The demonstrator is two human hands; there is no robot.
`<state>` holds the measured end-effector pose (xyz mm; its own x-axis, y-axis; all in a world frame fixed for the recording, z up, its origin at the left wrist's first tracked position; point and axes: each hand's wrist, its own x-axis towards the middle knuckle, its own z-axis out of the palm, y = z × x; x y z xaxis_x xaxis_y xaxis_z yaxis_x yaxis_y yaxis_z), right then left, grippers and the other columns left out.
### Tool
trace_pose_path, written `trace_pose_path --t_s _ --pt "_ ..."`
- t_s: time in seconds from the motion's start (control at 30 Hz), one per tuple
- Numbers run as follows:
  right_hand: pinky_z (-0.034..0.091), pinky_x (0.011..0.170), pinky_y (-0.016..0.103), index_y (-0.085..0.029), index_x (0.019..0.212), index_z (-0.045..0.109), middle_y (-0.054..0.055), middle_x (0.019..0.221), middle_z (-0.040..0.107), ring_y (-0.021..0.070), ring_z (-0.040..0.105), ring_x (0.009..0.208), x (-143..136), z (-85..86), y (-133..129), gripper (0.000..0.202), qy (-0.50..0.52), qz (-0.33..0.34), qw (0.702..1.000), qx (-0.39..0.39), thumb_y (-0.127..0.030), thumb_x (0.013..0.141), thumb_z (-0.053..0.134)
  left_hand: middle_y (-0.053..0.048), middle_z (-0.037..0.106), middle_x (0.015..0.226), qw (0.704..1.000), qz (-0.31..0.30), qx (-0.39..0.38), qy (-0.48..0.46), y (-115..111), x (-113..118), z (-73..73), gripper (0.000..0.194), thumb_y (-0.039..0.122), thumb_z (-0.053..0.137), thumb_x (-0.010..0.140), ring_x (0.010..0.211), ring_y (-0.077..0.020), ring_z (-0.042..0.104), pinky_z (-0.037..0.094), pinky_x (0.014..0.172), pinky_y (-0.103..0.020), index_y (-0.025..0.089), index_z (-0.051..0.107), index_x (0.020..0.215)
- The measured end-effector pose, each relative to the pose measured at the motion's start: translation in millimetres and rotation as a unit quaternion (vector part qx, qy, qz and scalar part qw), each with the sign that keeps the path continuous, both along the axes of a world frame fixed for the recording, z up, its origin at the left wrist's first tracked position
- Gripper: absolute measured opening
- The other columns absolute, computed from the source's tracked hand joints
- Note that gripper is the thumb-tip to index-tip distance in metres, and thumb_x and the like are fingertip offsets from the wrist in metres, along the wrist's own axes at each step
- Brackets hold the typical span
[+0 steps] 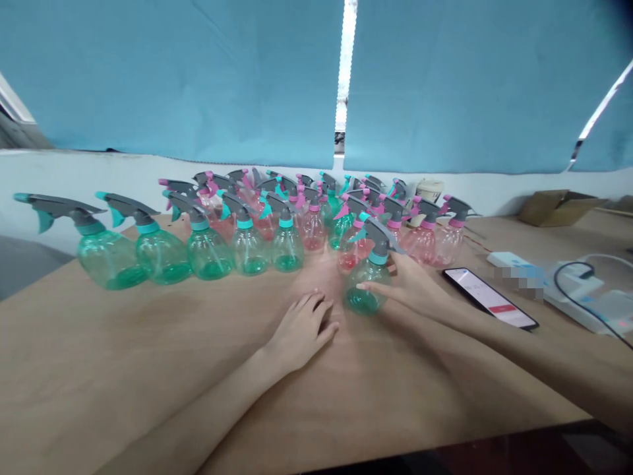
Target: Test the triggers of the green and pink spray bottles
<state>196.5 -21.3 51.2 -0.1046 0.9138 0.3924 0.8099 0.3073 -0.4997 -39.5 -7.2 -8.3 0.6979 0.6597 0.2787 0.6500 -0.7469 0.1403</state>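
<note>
My right hand [403, 285] is wrapped round the body of a green spray bottle [366, 297] with a grey and teal trigger head, its thumb across the front. The bottle is upright, in front of a pink one [352, 249]. My left hand [302, 330] rests on the wooden table [163, 369], fingers apart and slightly curled, holding nothing. Several green bottles form a front row on the left, from the far-left bottle [111, 257] to the one nearest the middle [287, 254]. Behind them stand several more pink and green bottles, partly hidden.
Right of my right hand lies a phone [489, 298] with its screen lit. Beyond it are a white power strip [514, 267] and cables. An open cardboard box [558, 208] sits at the back right. A blue curtain [198, 79] hangs behind the table.
</note>
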Motion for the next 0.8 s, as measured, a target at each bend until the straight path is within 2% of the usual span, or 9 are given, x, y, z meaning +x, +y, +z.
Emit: trace_pose_path --t_s 0.17,0.37,0.47,0.7,0.8 --pt "0.045 0.067 0.039 -0.018 0.089 0.050 0.008 0.089 0.056 0.0244 0.056 0.079 -22 4.3 29 0.057 -0.080 -0.034 0.996 0.004 -0.068 0.063 0.052 -0.010 0.050 0.119 0.998 0.035 -0.038 -0.037 -12 -9 4.8 0.045 0.032 0.047 0.086 0.112 -0.0261 0.044 0.036 0.091 -0.040 0.017 0.035 0.127" --pt "0.045 0.073 0.040 -0.019 0.109 0.046 0.010 0.105 0.059 0.0290 0.058 0.093 -51 10.1 66 0.060 -0.073 -0.027 0.997 -0.014 -0.061 0.066 0.055 -0.008 0.052 0.110 0.991 0.063 -0.082 -0.081 -17 -6 7.2 0.044 0.024 0.049 0.083 0.101 -0.0245 0.050 0.039 0.086 -0.040 0.020 0.036 0.125" --pt "0.045 0.074 0.040 -0.016 0.117 0.041 0.013 0.108 0.060 0.0313 0.058 0.096 -55 10.9 81 0.068 -0.071 -0.018 0.997 -0.021 -0.058 0.066 0.057 -0.007 0.051 0.110 0.989 0.068 -0.090 -0.096 -18 -5 7.2 0.043 0.022 0.049 0.083 0.101 -0.0246 0.049 0.038 0.087 -0.040 0.019 0.037 0.124" --pt "0.045 0.073 0.044 -0.010 0.122 0.036 0.017 0.098 0.064 0.0360 0.058 0.097 -56 6.1 102 0.072 -0.079 -0.032 0.996 -0.026 -0.053 0.069 0.057 -0.005 0.052 0.101 0.984 0.062 -0.108 -0.131 -22 0 10.7 0.039 0.021 0.048 0.082 0.095 -0.0229 0.050 0.040 0.084 -0.040 0.021 0.040 0.121" --pt "0.045 0.074 0.044 -0.008 0.126 0.031 0.019 0.106 0.061 0.0361 0.057 0.099 -56 2.8 110 0.075 -0.061 -0.022 0.998 -0.021 -0.047 0.068 0.060 -0.004 0.052 0.099 0.981 0.068 -0.120 -0.134 -22 0 12.7 0.038 0.021 0.047 0.083 0.093 -0.0224 0.051 0.041 0.084 -0.039 0.021 0.041 0.120"
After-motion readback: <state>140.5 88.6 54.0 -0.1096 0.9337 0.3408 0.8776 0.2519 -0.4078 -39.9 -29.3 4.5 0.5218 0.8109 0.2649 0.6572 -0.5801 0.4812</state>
